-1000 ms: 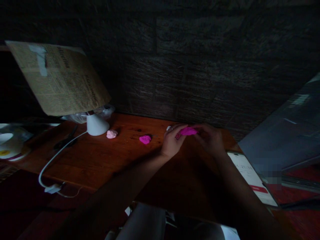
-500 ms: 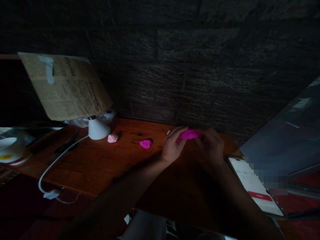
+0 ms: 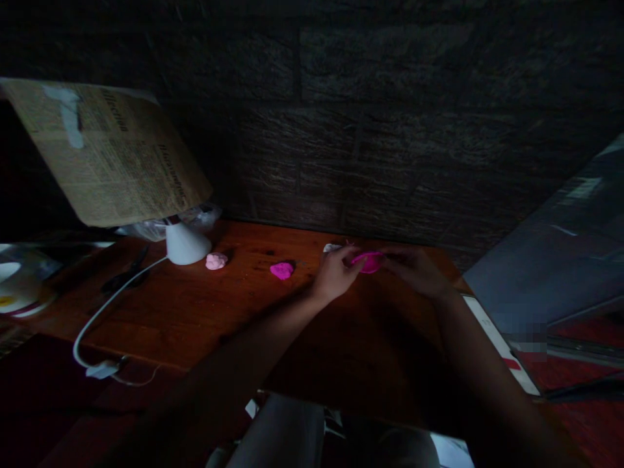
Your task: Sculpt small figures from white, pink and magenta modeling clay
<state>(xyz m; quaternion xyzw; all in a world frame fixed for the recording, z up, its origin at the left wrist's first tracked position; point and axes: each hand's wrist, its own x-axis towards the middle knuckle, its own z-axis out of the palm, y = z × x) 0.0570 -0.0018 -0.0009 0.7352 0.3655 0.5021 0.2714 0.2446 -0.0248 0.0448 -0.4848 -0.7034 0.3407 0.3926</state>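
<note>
Between my two hands is a flattened piece of bright magenta modelling clay [image 3: 369, 262], its rim pinched from both sides. My left hand [image 3: 336, 273] has thumb and fingers closed on its left edge. On the opposite edge my right hand [image 3: 412, 268] grips it, with the fingertips in shadow. A smaller magenta clay lump [image 3: 281, 270] lies on the table to the left of my hands. Farther left rests a pale pink clay lump [image 3: 216, 261]. Just behind my left hand a small whitish object [image 3: 331, 248] is partly hidden.
A lamp with a white base [image 3: 186, 244] and newspaper shade [image 3: 112, 153] stands at the left, its cord [image 3: 104, 312] hanging over the wooden table's [image 3: 195, 325] front edge. Dark scissors [image 3: 124, 279] and a white cup [image 3: 19, 286] lie beyond. A phone [image 3: 497, 341] is by my right forearm.
My right hand has tilted and flattened, with its fingers now at the clay's right edge. The held clay now looks rounder, its rim showing. The camera view has shifted slightly; the table lumps stay put.
</note>
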